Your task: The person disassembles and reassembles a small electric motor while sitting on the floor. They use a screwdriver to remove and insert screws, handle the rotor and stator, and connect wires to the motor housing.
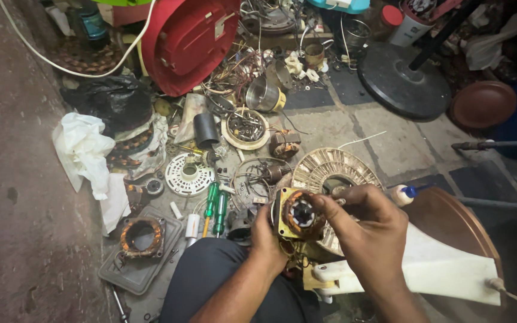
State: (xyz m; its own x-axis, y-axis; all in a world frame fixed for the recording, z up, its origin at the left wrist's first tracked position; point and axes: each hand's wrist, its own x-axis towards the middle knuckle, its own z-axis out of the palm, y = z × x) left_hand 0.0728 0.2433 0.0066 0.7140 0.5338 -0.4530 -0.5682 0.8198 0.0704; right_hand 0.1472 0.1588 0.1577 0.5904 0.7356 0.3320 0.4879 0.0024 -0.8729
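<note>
Motor stator [299, 213], square with copper windings and a round bore, sits low in the middle of the view over the person's lap, above the floor's clutter. Behind it lies a ribbed round fan housing [330, 168]. Right hand [371, 230] reaches in, fingers [330, 203] pinched at the stator's top edge. Left hand [266, 236] clasps its left side. Two green screwdrivers [216, 206] lie just left.

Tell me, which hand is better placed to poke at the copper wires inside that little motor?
Probably the right hand. Its fingertips already sit at the rim of the motor stator, right by the copper windings. The left hand is wrapped around the stator's side from below, holding it up, so it seems busy.
</note>
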